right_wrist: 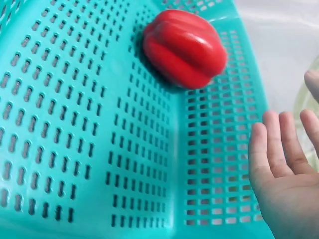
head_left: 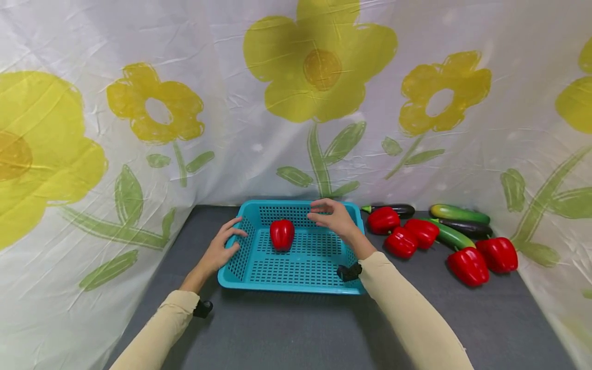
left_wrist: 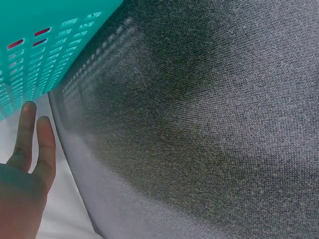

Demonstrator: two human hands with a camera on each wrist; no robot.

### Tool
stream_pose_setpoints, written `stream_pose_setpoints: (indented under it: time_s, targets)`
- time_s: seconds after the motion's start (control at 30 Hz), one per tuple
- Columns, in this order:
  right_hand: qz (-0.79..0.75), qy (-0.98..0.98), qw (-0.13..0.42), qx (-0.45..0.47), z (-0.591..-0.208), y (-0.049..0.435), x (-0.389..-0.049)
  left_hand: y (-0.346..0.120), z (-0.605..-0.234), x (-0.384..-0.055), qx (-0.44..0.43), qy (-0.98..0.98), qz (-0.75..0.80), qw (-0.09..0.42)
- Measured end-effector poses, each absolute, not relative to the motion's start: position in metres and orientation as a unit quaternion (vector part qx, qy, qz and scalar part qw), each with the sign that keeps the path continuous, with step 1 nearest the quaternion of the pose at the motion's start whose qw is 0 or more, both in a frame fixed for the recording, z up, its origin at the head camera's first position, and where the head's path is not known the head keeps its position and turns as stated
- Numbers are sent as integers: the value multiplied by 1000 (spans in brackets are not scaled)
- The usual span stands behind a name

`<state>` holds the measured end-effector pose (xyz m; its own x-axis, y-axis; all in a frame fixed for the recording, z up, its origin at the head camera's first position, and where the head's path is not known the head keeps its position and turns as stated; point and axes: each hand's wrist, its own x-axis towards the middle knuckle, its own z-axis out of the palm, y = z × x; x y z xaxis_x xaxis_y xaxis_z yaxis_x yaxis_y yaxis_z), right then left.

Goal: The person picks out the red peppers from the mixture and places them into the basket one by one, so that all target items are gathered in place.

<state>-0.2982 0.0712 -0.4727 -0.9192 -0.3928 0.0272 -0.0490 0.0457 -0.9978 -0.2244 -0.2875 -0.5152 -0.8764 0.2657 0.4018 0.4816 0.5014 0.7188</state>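
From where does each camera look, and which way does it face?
Head: worn on the head, facing forward and down at the blue basket; the left hand, right hand and cream sleeves show.
Left wrist: on that wrist, facing the basket's outer wall and dark tabletop; part of the left hand shows.
Right wrist: on that wrist, facing into the basket; part of the right hand shows.
Shared: head and right wrist show the red pepper inside the basket.

Left hand [left_wrist: 26, 180] and basket [left_wrist: 40, 16] partly outside the left wrist view.
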Motion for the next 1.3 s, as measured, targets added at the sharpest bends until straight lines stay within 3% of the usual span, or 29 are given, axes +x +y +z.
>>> stream_pose_setpoints:
  time_s: [0.3,0.67,1.3]
  targets:
    - [-687,697,109,-176,-461,90,-289,-276,-489,-210,-227,-858,-445,120]
    - [-728,653,93,-186,-450,117,-267,-290,-522,-230,-232,-853,-451,126]
    - [-714,675,58,-175,-450,169,-248,-285,-512,-223,-223,-855,-452,123]
